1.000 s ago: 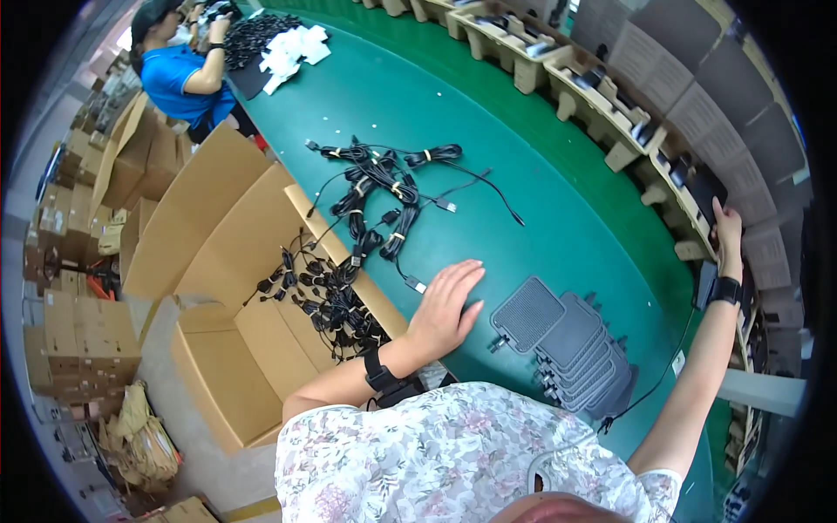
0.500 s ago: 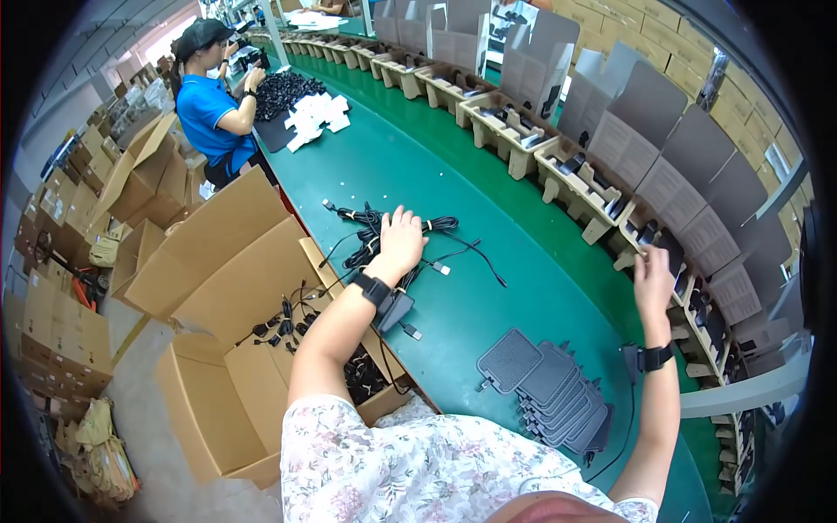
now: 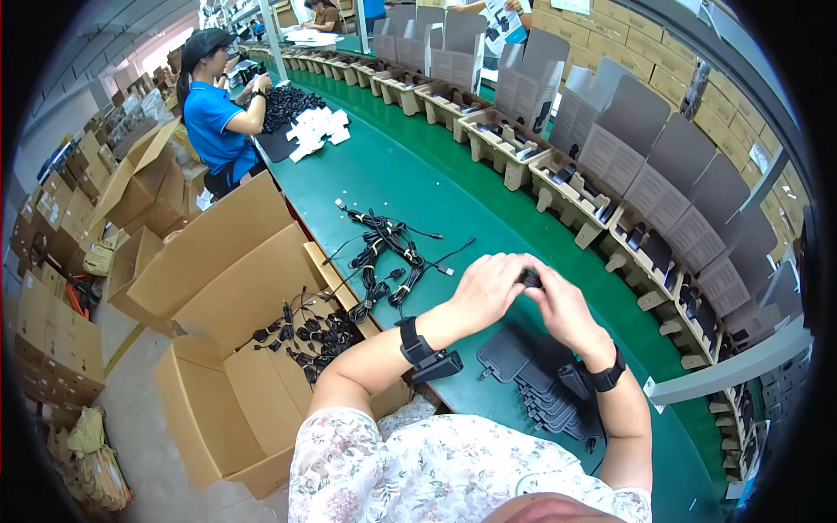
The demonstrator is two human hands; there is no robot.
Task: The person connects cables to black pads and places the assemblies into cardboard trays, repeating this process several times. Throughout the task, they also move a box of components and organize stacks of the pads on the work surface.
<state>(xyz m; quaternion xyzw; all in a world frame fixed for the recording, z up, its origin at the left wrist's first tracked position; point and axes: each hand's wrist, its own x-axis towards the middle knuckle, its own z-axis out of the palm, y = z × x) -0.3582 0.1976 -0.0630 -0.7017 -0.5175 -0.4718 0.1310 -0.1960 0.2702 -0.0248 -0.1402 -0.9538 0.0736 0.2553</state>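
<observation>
Over the green table, my left hand (image 3: 490, 288) and my right hand (image 3: 565, 307) meet with fingers closed around a small black object (image 3: 528, 279). The fingers cover most of it, and I cannot make out its kind. Left of my hands lie several tied black cables (image 3: 377, 286) with pale plugs. Below my hands is an overlapping stack of dark grey flat panels (image 3: 507, 352), partly hidden by my right wrist. Each wrist wears a black strap; a black box hangs at the left one (image 3: 438, 366).
An open cardboard box (image 3: 196, 410) at the table's left edge holds more black cables (image 3: 324, 338). Beyond the table, beige trays (image 3: 571, 193) with dark parts line a green belt, tall grey flaps behind them. A grey metal bar (image 3: 732, 364) juts in at right. A co-worker (image 3: 214, 118) stands far left.
My left hand has left the tied cables and moved right. My right hand has come back from the trays toward the left. Both now meet around a small black object.
</observation>
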